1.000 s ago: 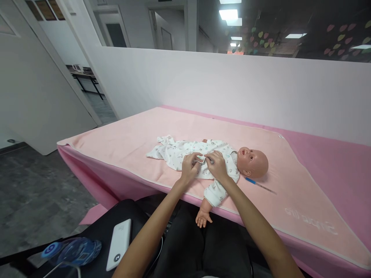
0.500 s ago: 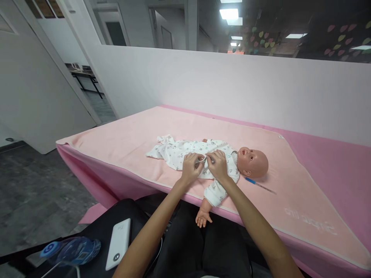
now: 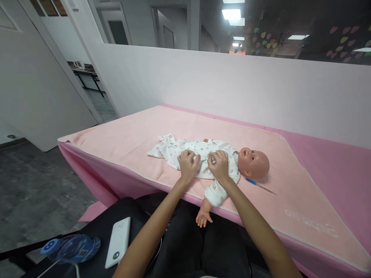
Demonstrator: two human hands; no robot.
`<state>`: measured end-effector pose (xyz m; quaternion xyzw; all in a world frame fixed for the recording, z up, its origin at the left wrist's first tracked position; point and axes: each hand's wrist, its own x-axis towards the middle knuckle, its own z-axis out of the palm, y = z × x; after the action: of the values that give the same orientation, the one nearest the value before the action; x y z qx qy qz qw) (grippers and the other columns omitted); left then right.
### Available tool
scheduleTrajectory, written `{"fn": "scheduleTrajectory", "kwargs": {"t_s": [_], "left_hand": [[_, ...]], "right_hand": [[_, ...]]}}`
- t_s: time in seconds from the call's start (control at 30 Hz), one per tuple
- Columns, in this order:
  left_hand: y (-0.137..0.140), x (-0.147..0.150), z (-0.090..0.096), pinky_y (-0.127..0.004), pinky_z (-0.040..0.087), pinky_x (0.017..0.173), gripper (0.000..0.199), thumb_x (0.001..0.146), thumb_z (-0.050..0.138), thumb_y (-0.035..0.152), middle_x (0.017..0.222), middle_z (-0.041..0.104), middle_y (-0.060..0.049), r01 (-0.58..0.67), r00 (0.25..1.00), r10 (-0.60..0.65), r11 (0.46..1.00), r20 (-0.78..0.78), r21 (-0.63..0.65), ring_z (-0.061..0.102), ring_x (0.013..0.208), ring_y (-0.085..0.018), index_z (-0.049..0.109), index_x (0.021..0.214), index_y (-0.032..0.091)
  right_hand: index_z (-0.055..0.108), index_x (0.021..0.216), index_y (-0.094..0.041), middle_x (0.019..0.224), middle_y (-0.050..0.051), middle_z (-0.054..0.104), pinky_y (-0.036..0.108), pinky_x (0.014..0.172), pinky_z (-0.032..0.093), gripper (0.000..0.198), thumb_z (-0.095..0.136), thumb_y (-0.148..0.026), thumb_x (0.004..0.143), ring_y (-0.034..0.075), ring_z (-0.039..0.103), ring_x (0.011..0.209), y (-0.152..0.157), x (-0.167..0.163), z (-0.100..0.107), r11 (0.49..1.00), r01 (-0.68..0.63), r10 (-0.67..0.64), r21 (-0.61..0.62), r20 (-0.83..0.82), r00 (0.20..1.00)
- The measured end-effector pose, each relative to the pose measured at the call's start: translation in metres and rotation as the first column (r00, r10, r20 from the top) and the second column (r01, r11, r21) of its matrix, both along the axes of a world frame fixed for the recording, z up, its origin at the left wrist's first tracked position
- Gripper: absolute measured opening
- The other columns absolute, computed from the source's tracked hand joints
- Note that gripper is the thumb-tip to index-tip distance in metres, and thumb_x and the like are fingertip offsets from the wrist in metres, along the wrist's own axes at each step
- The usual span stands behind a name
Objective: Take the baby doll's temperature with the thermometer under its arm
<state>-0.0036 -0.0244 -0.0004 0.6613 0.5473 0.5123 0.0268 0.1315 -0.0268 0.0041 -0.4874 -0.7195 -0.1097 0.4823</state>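
Garment on the doll's front, with both sets of fingers at its middle.

Watching left to right, I judge the left hand (image 3: 189, 165) could lose the cloth if its hold is slack; I cannot tell whether those fingers grip or merely rest. The doll's hand (image 3: 204, 217) hangs past the counter (image 3: 116, 139) edge, so a snag there might drag the doll (image 3: 255, 163) askew. The right hand (image 3: 219, 166) appears to pinch the garment (image 3: 203, 146) by its edge; a hard tug could twist it. The blue-handled tool (image 3: 261, 186) near the head might get knocked by a forearm. The garment's legs lie left of the left fingers, its front under and between both hands, its collar beyond the right fingers.
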Motion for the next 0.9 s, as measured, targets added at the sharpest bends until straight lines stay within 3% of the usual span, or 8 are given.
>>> {"fn": "scheduleTrajectory", "kwargs": {"t_s": [0.13, 0.23, 0.33, 0.47, 0.63, 0.9], "left_hand": [[0.005, -0.009, 0.001, -0.039, 0.032, 0.08, 0.031, 0.082, 0.047, 0.036, 0.075, 0.046, -0.002, -0.235, 0.946, 0.236, 0.971, 0.224, -0.031, 0.046, 0.078, -0.02, 0.038, 0.058, 0.02], [0.003, -0.009, 0.0, -0.039, 0.03, 0.084, 0.021, 0.083, 0.049, 0.037, 0.083, 0.049, -0.003, -0.306, 0.933, 0.286, 0.95, 0.22, 0.062, 0.045, 0.086, -0.021, 0.046, 0.071, 0.02], [-0.001, -0.002, -0.002, -0.038, 0.029, 0.086, 0.015, 0.085, 0.048, 0.034, 0.088, 0.054, -0.005, -0.116, 0.993, 0.112, 0.98, 0.03, 0.164, 0.047, 0.091, -0.021, 0.055, 0.083, 0.02], [-0.004, 0.008, -0.002, -0.036, 0.029, 0.085, 0.015, 0.084, 0.049, 0.032, 0.095, 0.057, -0.004, 0.081, 0.983, -0.058, 0.989, -0.173, 0.127, 0.046, 0.094, -0.021, 0.062, 0.084, 0.024], [-0.003, 0.009, -0.001, -0.038, 0.028, 0.087, 0.014, 0.082, 0.051, 0.028, 0.101, 0.057, -0.004, 0.118, 0.973, -0.102, 0.991, -0.206, 0.067, 0.045, 0.099, -0.022, 0.064, 0.081, 0.025], [-0.003, 0.01, 0.001, -0.038, 0.029, 0.084, 0.006, 0.076, 0.051, 0.022, 0.09, 0.057, -0.005, 0.123, 0.952, -0.111, 0.992, -0.287, 0.024, 0.046, 0.091, -0.022, 0.055, 0.08, 0.021]], "right_hand": [[0.06, 0.077, -0.02, 0.072, 0.003, 0.061, 0.032, 0.077, 0.037, 0.015, 0.046, -0.013, 0.076, 0.018, 0.051, 0.075, 0.0, 0.0, -0.001, 1.0, 0.01, -0.01, 0.004, -0.026, 1.0], [0.059, 0.081, -0.019, 0.076, 0.003, 0.062, 0.032, 0.077, 0.037, 0.015, 0.046, -0.013, 0.076, 0.018, 0.051, 0.076, 0.0, -0.001, -0.001, 1.0, 0.023, -0.023, 0.013, -0.046, 0.999], [0.059, 0.081, -0.019, 0.075, 0.003, 0.062, 0.032, 0.076, 0.037, 0.013, 0.048, -0.015, 0.077, 0.018, 0.051, 0.075, 0.0, -0.001, 0.0, 1.0, 0.025, -0.024, 0.015, -0.029, 0.999], [0.058, 0.076, -0.019, 0.072, 0.002, 0.06, 0.032, 0.075, 0.035, 0.012, 0.047, -0.017, 0.08, 0.017, 0.05, 0.073, 0.0, 0.0, 0.0, 0.999, 0.036, -0.036, 0.008, 0.007, 0.999], [0.059, 0.077, -0.02, 0.073, 0.004, 0.058, 0.033, 0.071, 0.033, 0.015, 0.045, -0.018, 0.082, 0.018, 0.047, 0.072, 0.001, 0.0, -0.001, 0.994, 0.104, -0.103, -0.026, 0.053, 0.993], [0.059, 0.076, -0.02, 0.077, 0.007, 0.052, 0.034, 0.069, 0.03, 0.018, 0.043, -0.021, 0.084, 0.021, 0.043, 0.075, 0.0, -0.001, -0.001, 0.972, 0.229, -0.221, -0.045, 0.131, 0.966]]}}
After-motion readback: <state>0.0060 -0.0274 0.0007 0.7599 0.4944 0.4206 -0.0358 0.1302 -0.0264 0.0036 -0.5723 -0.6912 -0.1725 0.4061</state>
